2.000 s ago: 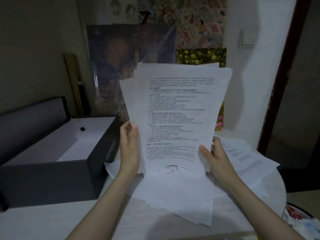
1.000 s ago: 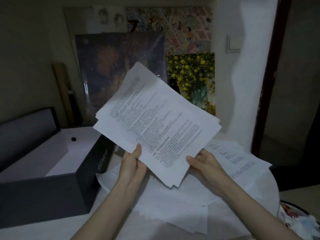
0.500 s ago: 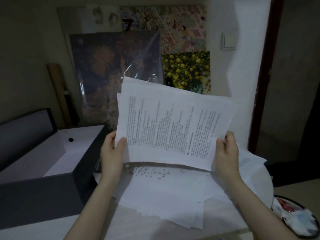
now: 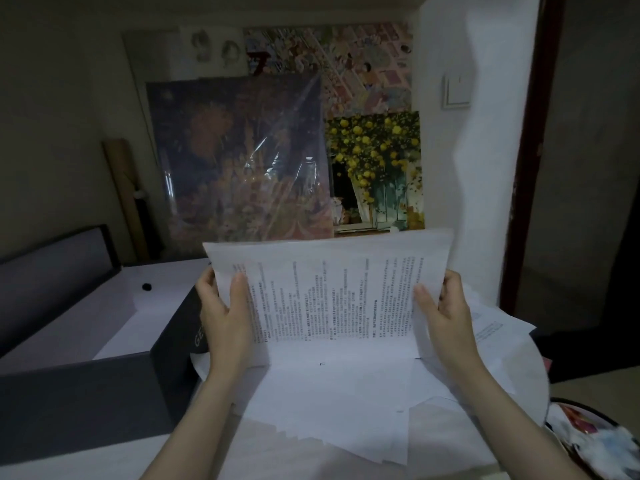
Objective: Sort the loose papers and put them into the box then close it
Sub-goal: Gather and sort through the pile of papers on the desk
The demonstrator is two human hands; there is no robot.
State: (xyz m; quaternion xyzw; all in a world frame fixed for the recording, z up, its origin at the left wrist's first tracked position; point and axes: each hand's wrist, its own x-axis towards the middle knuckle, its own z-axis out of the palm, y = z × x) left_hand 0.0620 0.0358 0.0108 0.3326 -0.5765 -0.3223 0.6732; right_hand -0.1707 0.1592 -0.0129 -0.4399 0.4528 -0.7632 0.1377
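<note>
I hold a stack of printed papers point(image 4: 332, 292) upright on its long edge, standing on the loose sheets point(image 4: 346, 403) spread over the table. My left hand point(image 4: 225, 317) grips the stack's left side, thumb on the front. On the other side my right hand point(image 4: 446, 317) grips the right edge the same way. The dark grey box point(image 4: 86, 400) stands open at the left, its white inside showing and its lid point(image 4: 52, 265) raised behind it.
Framed pictures point(image 4: 242, 161) lean against the wall behind the table. A cardboard tube point(image 4: 124, 195) stands at the back left. A bin with coloured scraps point(image 4: 595, 441) sits low at the right. A dark doorway lies at the far right.
The stack was turned from portrait to landscape and lowered until its bottom edge met the sheets on the table. Both hands shifted to its short sides.
</note>
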